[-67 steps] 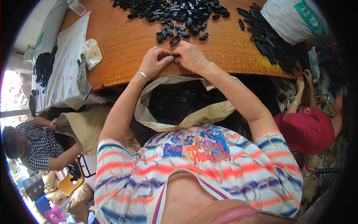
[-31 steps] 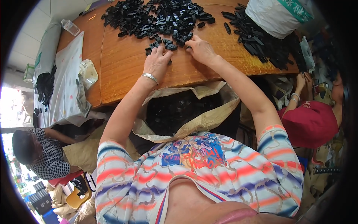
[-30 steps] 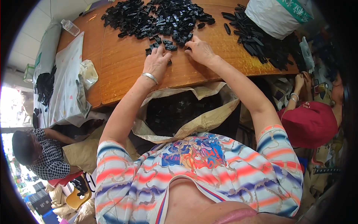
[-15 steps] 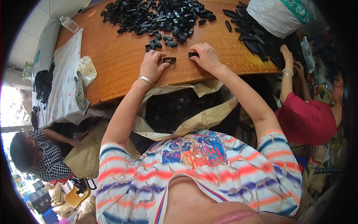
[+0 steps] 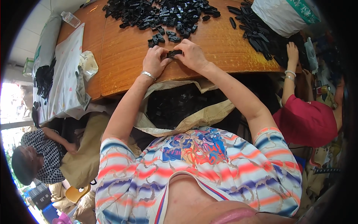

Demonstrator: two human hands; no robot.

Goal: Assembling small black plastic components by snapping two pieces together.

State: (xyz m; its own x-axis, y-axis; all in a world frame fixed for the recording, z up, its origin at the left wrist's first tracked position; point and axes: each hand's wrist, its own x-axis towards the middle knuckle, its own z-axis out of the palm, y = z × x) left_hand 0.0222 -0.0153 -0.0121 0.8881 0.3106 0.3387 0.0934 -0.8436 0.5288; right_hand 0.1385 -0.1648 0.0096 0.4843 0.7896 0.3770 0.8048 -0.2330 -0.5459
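Note:
Both hands meet over the near part of the wooden table [image 5: 126, 69], fingers closed round a small black plastic piece [image 5: 173, 54]. My left hand [image 5: 154, 61] pinches its left end, and my right hand [image 5: 193, 56] grips it from the right. Whether one part or two are joined there is hidden by the fingers. Just beyond my fingertips lie a few loose black clip-like plastic parts [image 5: 156, 38], at the near end of a big heap of such parts [image 5: 164, 16].
Long black plastic pieces [image 5: 257, 39] lie at the right near a white bag [image 5: 274, 18]. Below the table edge an open woven sack [image 5: 205, 114] holds black parts. A co-worker in red [image 5: 305, 121] reaches in at right; another person [image 5: 41, 153] sits at left. A clear bottle [image 5: 70, 19] lies far left.
My right hand has moved left to meet my left hand, bringing its small black part against the rectangular black part in the left. The co-worker's arm at right has shifted slightly.

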